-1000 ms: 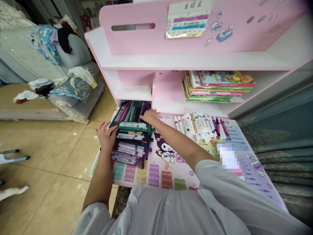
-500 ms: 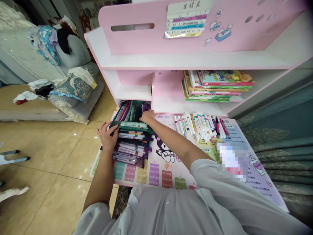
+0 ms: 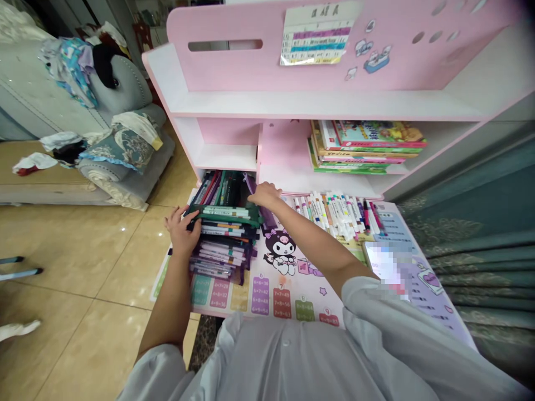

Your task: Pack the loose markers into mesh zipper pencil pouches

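Observation:
My left hand (image 3: 183,229) is at the left end of a pile of zipped pen pouches, its thumb side on a dark green pouch (image 3: 225,212) with markers inside. Below it in the pile lie a dark pouch (image 3: 228,230) and clear purple-edged pouches (image 3: 221,253) filled with markers. My right hand (image 3: 266,194) is closed on a purple pouch (image 3: 268,219) at the pile's right side; the fingertips are partly hidden. Behind, more dark and purple pouches (image 3: 223,188) stand packed under the small shelf.
Loose white markers (image 3: 340,214) are spread on the printed desk mat (image 3: 251,301). A phone with a blurred screen (image 3: 382,262) lies at the right. Stacked books (image 3: 368,147) sit in the pink shelf unit (image 3: 225,72). Left of the desk is a sofa (image 3: 125,92) with clothes.
My right hand has moved right and slightly toward me, bringing the purple pouch out beside the pile. My left hand stays at the green pouch. The view has shifted slightly.

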A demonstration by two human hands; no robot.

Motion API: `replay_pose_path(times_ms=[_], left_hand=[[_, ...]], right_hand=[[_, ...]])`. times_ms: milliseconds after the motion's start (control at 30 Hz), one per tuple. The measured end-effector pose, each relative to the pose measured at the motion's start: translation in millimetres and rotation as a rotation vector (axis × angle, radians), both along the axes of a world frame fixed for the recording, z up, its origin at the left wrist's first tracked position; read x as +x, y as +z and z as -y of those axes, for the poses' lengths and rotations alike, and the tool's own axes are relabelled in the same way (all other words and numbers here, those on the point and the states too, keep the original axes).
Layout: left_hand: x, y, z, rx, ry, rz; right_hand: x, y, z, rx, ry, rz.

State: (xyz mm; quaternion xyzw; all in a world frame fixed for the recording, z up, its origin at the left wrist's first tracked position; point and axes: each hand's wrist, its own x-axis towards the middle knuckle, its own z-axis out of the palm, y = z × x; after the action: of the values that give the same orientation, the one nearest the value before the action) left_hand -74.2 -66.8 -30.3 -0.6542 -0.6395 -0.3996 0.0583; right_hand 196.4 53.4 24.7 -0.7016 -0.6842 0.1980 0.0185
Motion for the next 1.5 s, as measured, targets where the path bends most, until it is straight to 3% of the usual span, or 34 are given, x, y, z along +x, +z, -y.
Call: replay_pose_path(times_ms=[233,433,600,867,1333,1500], left_hand=[[6.6,4.8,2.1,-0.031,0.008,-0.015],[11.0,12.6,3.9,-0.016,0.011,-0.061],[17.2,16.5,4.2,0.01,0.005,-0.104],[26.0,19.1,2.7,0.019,-0.061,-0.165],[42.0,20.2,8.2,-0.032,-0.108,-0.185],[62.5,31.1,18.1,-0.042,-0.109,-0.172]], right_hand=[[38.6,23.1,33.9,0.214,-0.034,-0.16],[74.5,29.4,75.7,0.381,-0.01,-0.365],[105.0,29.3,120.6,0.364,0.096,-0.446],[141.5,22.1,172.1,0.251,0.273,-0.351],[151.2,8.3,198.5,0.247,0.351,-0.277],[149.8,12.1,201.2,0.262,0.402,-0.192]])
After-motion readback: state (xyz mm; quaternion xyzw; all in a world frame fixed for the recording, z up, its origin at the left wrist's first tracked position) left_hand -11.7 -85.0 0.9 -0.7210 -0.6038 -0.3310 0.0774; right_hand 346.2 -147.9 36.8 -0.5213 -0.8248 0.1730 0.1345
